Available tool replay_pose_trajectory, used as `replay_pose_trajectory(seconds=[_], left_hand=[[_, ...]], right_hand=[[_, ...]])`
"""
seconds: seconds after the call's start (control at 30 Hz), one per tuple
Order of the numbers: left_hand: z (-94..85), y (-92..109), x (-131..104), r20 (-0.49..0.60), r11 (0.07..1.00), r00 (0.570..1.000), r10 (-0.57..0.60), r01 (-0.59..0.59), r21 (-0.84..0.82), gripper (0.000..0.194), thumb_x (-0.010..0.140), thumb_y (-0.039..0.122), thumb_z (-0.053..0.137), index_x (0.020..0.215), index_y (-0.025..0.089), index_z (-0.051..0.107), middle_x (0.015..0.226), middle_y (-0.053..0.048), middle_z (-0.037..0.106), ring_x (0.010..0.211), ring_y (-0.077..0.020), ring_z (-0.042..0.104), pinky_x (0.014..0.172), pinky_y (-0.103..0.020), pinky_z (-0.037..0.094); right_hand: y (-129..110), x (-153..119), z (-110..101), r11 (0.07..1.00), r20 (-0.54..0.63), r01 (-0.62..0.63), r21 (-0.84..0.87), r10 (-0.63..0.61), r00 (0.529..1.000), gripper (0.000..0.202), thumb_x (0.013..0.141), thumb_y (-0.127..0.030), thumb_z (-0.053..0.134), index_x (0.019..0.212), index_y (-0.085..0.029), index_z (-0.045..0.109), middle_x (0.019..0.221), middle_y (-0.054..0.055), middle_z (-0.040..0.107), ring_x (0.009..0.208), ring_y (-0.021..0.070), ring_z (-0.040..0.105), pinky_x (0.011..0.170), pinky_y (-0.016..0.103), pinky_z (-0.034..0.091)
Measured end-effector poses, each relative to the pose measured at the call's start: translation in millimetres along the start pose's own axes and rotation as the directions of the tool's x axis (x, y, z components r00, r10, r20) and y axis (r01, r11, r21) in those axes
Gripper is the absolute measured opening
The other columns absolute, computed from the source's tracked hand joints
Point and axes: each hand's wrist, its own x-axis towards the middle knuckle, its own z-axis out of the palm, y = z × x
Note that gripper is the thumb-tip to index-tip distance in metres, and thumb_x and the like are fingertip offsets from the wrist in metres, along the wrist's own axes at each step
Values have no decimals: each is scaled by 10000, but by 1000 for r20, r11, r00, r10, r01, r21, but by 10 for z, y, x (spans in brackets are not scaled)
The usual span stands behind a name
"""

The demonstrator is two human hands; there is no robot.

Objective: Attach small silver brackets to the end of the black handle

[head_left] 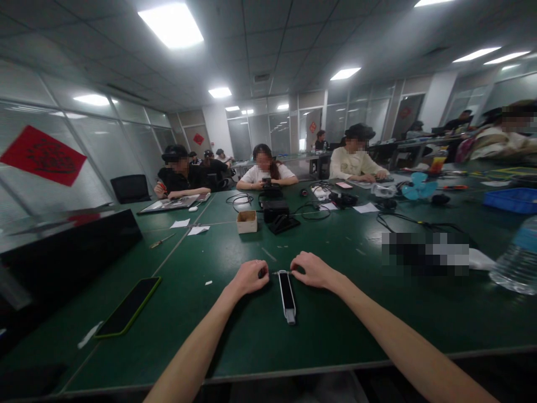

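A slim, long device with a black face and a white-grey rim (287, 296) lies on the green table, its pale tip towards me. My left hand (250, 276) is just left of its far end, with fingers curled together and a small dark patch at the fingertips. On the other side, my right hand (311, 270) is closed in a pinch close to the same end. A thin line shows between the fingertips of both hands at the device's top; what it is, I cannot make out.
A phone in a green case (129, 307) lies to the left, beyond it a screwdriver (163, 240). Ahead are a small box (246, 221) and black equipment with cables (275, 211). A water bottle (518, 257) and blue tray (512, 200) stand right. Several people sit around.
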Motion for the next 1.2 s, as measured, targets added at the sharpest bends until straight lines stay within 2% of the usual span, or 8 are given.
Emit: replay_pose_trajectory(seconds=[0.17,0.8,1.0,1.2], left_hand=[[1,56,8,19,1000,1000,11,-11,-28,84,790,212,509,807,172,580,759,-12,609,688,-144,552,637,-239,396],[28,25,14,64,996,998,-3,9,-91,150,826,279,527,862,170,623,723,-7,616,647,-134,562,606,-229,406],[33,10,10,35,994,998,49,-46,-103,128,840,293,544,871,179,591,798,-6,590,708,-137,549,649,-236,414],[27,10,16,20,990,999,30,-27,-140,132,844,299,557,897,181,586,816,-7,585,719,-139,545,654,-237,416]], right_hand=[[6,-3,14,999,74,-45,20,43,996,241,853,-347,475,926,-188,641,949,64,620,856,195,541,753,327,439],[61,23,61,989,100,-75,130,62,993,245,871,-374,487,960,-199,633,972,46,605,899,186,541,800,326,430],[62,19,61,989,102,-76,128,63,993,242,872,-374,490,960,-199,631,969,43,601,882,178,540,781,319,437],[64,15,64,989,119,-83,125,68,991,246,875,-375,483,963,-199,632,978,45,600,879,178,544,785,323,441]])
